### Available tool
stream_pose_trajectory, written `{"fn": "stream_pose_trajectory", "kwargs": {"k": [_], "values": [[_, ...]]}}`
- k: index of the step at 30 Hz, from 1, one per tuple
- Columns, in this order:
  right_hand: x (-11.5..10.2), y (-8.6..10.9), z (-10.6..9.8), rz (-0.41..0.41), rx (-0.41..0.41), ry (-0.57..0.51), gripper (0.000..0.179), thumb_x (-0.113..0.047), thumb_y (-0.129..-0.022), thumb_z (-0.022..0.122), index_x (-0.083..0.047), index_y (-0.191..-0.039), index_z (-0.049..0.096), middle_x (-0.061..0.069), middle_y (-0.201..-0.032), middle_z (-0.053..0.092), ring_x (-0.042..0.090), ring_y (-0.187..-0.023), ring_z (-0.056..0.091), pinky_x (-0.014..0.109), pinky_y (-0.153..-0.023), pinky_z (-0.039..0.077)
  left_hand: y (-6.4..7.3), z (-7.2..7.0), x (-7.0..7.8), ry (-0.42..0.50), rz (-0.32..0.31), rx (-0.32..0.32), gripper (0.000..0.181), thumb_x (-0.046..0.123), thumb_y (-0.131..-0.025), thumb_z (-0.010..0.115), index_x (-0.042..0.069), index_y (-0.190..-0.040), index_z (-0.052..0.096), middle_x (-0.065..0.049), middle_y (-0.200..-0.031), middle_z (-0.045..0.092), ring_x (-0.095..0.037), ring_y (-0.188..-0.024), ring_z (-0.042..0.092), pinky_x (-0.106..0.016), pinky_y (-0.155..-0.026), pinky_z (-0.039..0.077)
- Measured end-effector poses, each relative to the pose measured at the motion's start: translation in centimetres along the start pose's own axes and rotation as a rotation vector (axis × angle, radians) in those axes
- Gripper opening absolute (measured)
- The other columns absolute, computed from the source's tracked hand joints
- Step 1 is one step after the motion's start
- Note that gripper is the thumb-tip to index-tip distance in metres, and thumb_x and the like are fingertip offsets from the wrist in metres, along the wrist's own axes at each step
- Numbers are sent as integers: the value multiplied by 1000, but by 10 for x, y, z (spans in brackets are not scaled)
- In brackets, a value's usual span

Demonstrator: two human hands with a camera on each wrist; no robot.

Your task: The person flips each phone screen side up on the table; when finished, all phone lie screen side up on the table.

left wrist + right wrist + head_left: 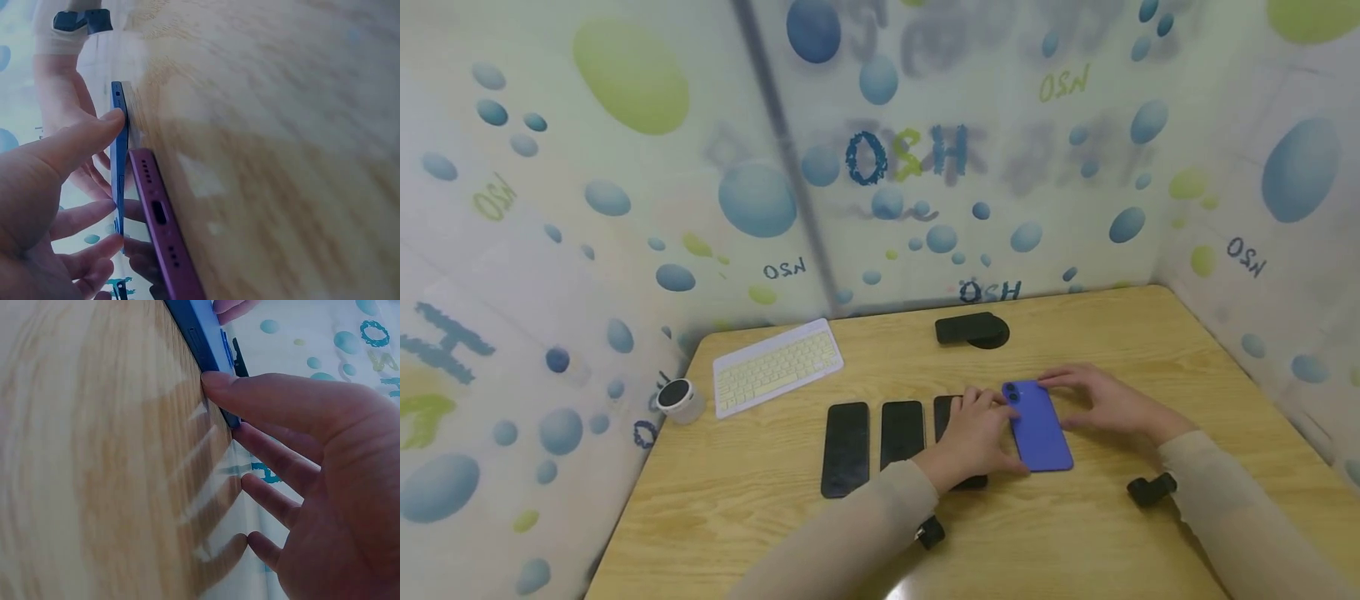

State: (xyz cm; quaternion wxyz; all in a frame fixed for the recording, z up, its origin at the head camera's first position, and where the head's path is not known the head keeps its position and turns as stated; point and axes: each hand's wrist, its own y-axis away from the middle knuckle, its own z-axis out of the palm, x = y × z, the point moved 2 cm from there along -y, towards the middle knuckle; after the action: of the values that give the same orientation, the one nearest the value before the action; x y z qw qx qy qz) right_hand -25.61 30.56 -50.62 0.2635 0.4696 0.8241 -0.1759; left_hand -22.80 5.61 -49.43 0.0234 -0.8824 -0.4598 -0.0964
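A blue phone (1042,433) lies with its camera side up at the right end of a row of phones. My left hand (977,429) touches its left edge, thumb near the lower corner and fingertips near the upper one. Across from it, my right hand (1112,404) rests its thumb (219,380) on the right edge and a finger by the top corner. Partly hidden under my left hand lies a dark-screened phone (973,482), whose purple port end (156,206) shows in the left wrist view. Two more phones, a middle one (902,429) and a leftmost one (846,450), lie screen up.
A white keyboard (778,367) lies at the back left, beside a small white round device (681,402) with a dark top. At the back stands a black object (966,327) by a round black disc (992,335). Patterned walls border the wooden table (737,517).
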Motion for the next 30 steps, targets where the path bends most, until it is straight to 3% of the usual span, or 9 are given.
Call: {"fn": "stream_pose_trajectory", "kwargs": {"k": [11,16,30], "values": [[-4,-4,1,21,-3,3,65,-25,-82,87,-17,-142,64,15,-150,55,48,-141,42,75,-107,33,3,0,-1,39,-27,4,75,69,-71,84,37,-136,66,11,-148,55,-16,-125,41,-35,-95,35],[-7,-1,1,31,11,-14,65,-23,-80,89,-14,-140,65,19,-148,55,51,-138,43,75,-105,34,5,-2,-1,27,-11,-2,76,71,-73,81,36,-139,65,13,-149,54,-15,-125,42,-36,-97,35],[-1,0,2,79,19,-77,65,-22,-80,88,-20,-140,66,17,-150,53,50,-141,41,77,-107,32,5,-4,-2,0,7,2,77,74,-73,79,38,-140,64,15,-148,55,-14,-126,43,-38,-98,35]]}}
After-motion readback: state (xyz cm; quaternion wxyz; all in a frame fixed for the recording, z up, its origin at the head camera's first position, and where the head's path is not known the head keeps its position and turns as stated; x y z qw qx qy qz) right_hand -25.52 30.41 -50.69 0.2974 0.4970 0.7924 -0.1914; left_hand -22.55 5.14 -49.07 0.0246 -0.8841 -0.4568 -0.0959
